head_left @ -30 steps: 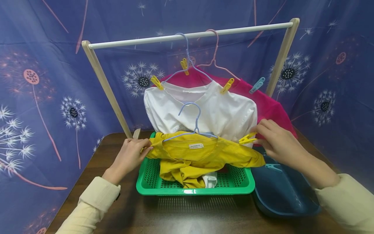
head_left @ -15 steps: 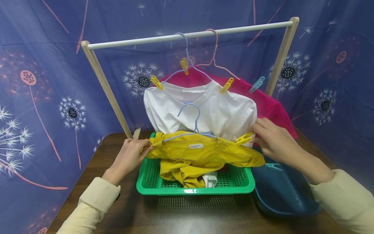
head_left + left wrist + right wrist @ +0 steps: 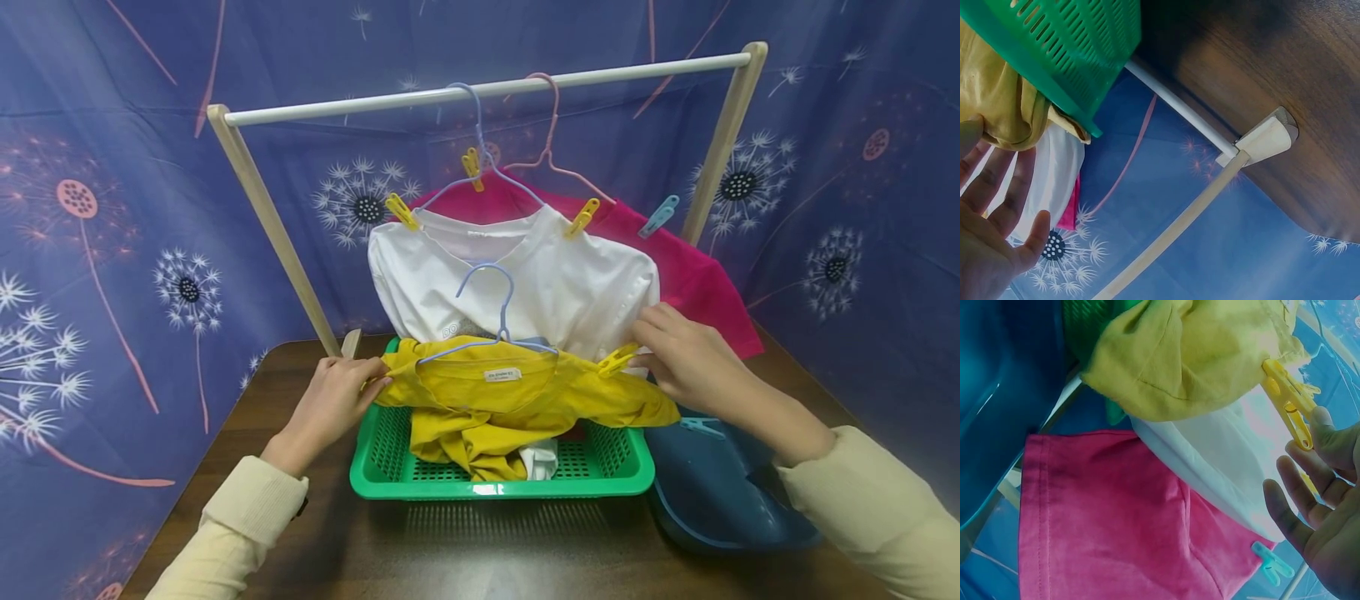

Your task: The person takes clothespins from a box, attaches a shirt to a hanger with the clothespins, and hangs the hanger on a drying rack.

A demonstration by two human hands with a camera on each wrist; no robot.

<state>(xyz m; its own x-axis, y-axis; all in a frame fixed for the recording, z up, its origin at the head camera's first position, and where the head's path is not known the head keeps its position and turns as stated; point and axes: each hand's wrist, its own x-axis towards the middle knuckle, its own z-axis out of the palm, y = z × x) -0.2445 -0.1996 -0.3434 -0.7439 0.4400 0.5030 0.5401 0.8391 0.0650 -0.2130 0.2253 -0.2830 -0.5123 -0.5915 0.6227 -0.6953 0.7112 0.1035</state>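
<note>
A yellow T-shirt (image 3: pixel 480 417) with a blue hanger (image 3: pixel 504 321) in its neck lies over the green basket (image 3: pixel 502 490). My left hand (image 3: pixel 337 396) pinches the shirt's left sleeve between thumb and fingers. In the right wrist view, my right hand (image 3: pixel 1329 487) pinches a yellow clothespin (image 3: pixel 1288 403) at its handle end, its tip right at the yellow fabric. The head view puts that clothespin over the right shoulder, near the hanger's arm. Behind it, a white T-shirt (image 3: pixel 517 283) hangs on another blue hanger, a yellow clothespin (image 3: pixel 402 212) on each shoulder.
A magenta garment (image 3: pixel 705 283) on a pink hanger (image 3: pixel 551 133) hangs behind the white shirt from the rack's white rail (image 3: pixel 322 107). A dark blue basin (image 3: pixel 720 500), holding a light blue clothespin (image 3: pixel 702 427), stands right of the basket on the wooden table (image 3: pixel 322 533).
My right hand has moved left with the yellow clothespin, bringing it from beyond the shirt's edge onto the right shoulder. My left hand has stayed on the sleeve.
</note>
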